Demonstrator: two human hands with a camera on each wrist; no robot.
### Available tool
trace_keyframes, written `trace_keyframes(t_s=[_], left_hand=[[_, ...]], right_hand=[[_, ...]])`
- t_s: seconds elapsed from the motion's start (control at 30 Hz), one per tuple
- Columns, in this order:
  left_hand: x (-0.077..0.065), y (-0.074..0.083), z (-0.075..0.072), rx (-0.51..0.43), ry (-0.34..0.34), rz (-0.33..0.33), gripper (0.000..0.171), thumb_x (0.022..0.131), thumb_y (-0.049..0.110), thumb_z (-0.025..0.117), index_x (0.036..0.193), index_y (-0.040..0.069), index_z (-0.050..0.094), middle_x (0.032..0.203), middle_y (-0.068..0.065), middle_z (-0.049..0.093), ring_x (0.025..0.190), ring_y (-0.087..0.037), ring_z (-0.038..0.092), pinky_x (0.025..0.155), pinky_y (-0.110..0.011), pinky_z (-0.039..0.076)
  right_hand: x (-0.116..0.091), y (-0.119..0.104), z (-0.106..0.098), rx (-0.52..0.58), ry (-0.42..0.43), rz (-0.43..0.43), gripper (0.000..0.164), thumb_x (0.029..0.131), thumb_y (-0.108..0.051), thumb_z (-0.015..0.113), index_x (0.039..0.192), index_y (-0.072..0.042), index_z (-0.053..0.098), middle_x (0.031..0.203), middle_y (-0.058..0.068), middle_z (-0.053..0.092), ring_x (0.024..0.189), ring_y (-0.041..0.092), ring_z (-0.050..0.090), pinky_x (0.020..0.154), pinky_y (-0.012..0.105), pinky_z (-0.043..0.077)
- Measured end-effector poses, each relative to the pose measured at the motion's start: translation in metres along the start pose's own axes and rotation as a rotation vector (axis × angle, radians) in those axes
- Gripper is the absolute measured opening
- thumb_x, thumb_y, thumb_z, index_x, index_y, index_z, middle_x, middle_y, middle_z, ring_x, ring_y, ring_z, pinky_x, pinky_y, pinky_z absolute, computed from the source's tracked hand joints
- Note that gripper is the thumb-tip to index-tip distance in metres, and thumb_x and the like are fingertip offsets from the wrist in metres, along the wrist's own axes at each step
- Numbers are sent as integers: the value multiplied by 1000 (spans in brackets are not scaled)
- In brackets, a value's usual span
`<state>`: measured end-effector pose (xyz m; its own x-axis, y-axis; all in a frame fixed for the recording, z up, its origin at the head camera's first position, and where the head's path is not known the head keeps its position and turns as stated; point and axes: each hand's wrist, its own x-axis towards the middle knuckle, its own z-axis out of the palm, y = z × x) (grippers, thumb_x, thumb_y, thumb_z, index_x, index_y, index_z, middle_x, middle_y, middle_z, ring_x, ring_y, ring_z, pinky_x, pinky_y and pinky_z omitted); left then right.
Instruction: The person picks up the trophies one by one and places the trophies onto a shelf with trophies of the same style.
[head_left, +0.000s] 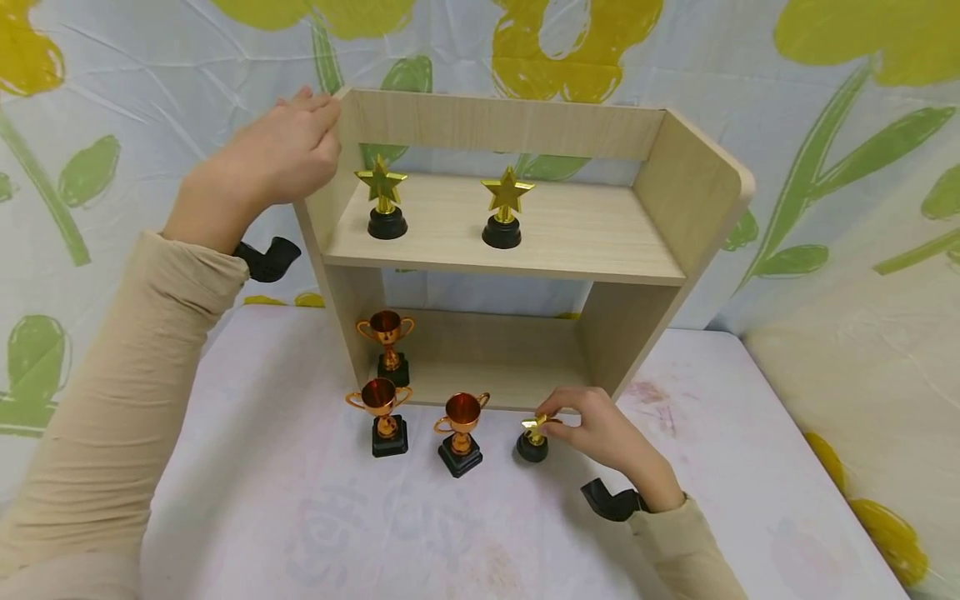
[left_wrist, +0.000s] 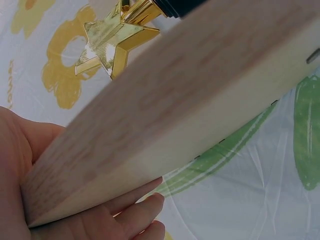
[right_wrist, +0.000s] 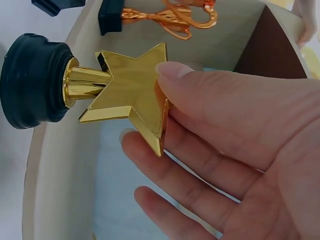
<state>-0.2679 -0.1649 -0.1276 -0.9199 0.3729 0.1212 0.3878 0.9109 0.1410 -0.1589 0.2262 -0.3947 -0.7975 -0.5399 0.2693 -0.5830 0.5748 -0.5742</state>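
Observation:
My left hand (head_left: 281, 154) grips the upper left side panel of a pale wooden two-tier shelf (head_left: 510, 125). In the left wrist view the thumb lies on one side of the panel (left_wrist: 165, 95) and the fingers on the other. In front of the shelf, at the right, my right hand (head_left: 600, 429) pinches the star of a gold star trophy (head_left: 532, 448) by one tip. Its round black base (right_wrist: 35, 80) points away from the palm in the right wrist view. The middle, ring and little fingers spread loosely below the star.
Two more star trophies (head_left: 386, 221) (head_left: 502, 231) stand on the upper board. A copper-coloured cup trophy (head_left: 392, 369) stands at the lower tier's left end. Two more cup trophies (head_left: 389, 435) (head_left: 460, 455) stand on the white-covered table (head_left: 337, 533) before the shelf.

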Motion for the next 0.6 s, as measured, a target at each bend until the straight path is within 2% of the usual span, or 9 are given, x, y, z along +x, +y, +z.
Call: trace_keyframes(t_s=[0.2, 0.4, 0.6], left_hand=[[-1, 0, 0, 1, -4, -6, 61, 100, 19, 6, 156, -4, 3, 163, -23, -1, 149, -38, -10, 123, -47, -6], [-1, 0, -2, 2, 3, 2, 60, 101, 19, 7, 156, -5, 4, 163, -24, 0, 149, -39, -9, 123, -47, -5], [0, 0, -2, -3, 10, 4, 60, 101, 19, 7, 156, -6, 5, 162, -25, 1, 149, -39, -8, 123, -47, -5]], right_hand=[[0, -5, -4, 5, 37, -26, 15, 80, 0, 80, 92, -8, 76, 88, -9, 70, 82, 6, 67, 74, 30, 58], [-1, -12, -8, 17, 49, -40, 15, 81, -1, 79, 93, -9, 75, 90, -8, 71, 84, 7, 67, 75, 35, 59], [-3, -19, -12, 16, 65, -63, 15, 81, -2, 79, 94, -9, 75, 91, -7, 71, 84, 8, 67, 75, 30, 59]])
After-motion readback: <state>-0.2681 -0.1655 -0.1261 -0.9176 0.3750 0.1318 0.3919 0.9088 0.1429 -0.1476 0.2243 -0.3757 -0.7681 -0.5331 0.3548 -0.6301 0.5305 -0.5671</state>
